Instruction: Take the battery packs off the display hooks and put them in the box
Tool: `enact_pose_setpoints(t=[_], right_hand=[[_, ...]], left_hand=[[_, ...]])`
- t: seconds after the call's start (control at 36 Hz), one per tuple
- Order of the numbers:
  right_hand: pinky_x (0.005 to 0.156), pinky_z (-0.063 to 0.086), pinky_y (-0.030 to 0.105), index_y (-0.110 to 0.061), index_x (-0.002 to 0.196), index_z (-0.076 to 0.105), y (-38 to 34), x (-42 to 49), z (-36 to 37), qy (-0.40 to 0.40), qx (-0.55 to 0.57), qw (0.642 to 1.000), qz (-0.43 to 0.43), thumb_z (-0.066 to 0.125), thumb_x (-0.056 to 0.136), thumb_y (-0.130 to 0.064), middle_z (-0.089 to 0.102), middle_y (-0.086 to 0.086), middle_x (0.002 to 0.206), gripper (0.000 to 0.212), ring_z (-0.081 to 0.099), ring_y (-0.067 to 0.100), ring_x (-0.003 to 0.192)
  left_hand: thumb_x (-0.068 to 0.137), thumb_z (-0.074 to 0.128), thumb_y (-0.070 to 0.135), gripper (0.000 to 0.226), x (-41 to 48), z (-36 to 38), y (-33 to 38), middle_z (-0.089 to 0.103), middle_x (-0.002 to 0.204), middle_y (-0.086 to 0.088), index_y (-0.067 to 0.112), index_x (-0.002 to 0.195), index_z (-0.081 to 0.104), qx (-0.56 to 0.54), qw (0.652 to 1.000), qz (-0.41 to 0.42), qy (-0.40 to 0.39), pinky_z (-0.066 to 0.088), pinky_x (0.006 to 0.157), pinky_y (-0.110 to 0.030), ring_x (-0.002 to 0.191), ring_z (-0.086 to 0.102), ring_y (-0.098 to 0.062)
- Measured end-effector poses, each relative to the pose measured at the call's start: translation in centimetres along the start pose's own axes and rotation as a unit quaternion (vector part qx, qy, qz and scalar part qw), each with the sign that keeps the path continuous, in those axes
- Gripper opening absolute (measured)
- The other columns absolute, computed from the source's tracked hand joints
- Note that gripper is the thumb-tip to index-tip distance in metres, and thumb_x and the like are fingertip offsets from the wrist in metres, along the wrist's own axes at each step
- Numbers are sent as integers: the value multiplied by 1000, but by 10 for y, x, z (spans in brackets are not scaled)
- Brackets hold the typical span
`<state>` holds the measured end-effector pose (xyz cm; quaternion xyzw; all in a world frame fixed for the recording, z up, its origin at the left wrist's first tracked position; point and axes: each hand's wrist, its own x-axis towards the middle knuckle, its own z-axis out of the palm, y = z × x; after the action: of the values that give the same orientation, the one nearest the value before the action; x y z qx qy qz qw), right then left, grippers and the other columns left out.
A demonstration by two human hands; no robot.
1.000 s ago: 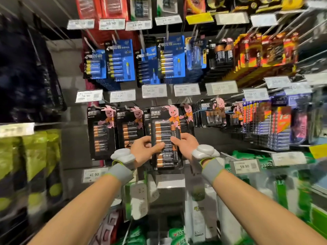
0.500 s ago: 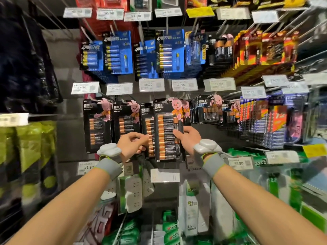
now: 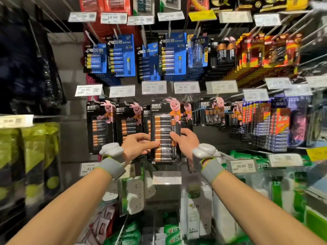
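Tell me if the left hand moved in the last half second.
Yes. The left hand shifted right, away from the 41.90 tag, onto the pack.

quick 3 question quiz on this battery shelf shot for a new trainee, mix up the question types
1. True or false: the left hand and the right hand both grip the black battery pack.
2. The packs on the row above are mainly: A blue, B green, C white.
3. Fill in: the price tag beside the right wrist reads ___.

Key: 1 true; 2 A; 3 59.90
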<state>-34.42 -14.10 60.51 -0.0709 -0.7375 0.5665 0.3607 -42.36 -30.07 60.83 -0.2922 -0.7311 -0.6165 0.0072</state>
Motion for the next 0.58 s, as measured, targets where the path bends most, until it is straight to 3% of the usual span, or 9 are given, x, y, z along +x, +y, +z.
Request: enact_pose_setpoints(t=[0.17, 0.33, 0.42, 0.58], right_hand=[[46, 39, 6, -4, 119, 55, -6, 1, 12, -17, 17, 999, 24, 61, 93, -20, 57, -5, 72, 31, 51, 3, 62], [89, 50, 36, -3, 121, 55, -11, 4, 23, -29, 6, 998, 50, 63, 92, -22, 66, 9, 95, 36, 62, 23, 89], [95, 48, 40, -5, 119, 55, -10, 7, 26, -24, -9, 998, 53, 63, 91, -23, 67, 11, 103, 34, 63, 27, 98], [97, 46, 40, -7, 120, 57, -6, 15, 32, -19, -34, 997, 63, 66, 89, -29, 68, 14, 109, 38, 63, 30, 103]], left_hand=[[74, 84, 18, 22, -4, -9, -2, 68, 58, 11, 20, 88, 67, -11, 1000, -4, 15, 49, 66, -23, 67, 62, -10], [75, 83, 18, 20, -1, -15, -9, 71, 71, 4, 21, 87, 68, -16, 1000, -8, 26, 49, 68, -25, 72, 63, -13], [75, 83, 20, 22, 3, -14, -11, 72, 81, -2, 22, 90, 67, -11, 999, -5, 31, 50, 69, -26, 75, 64, -15], [81, 79, 17, 17, 8, -11, -14, 68, 75, 0, 22, 85, 64, -4, 1000, 10, 21, 50, 66, -22, 70, 61, -13]])
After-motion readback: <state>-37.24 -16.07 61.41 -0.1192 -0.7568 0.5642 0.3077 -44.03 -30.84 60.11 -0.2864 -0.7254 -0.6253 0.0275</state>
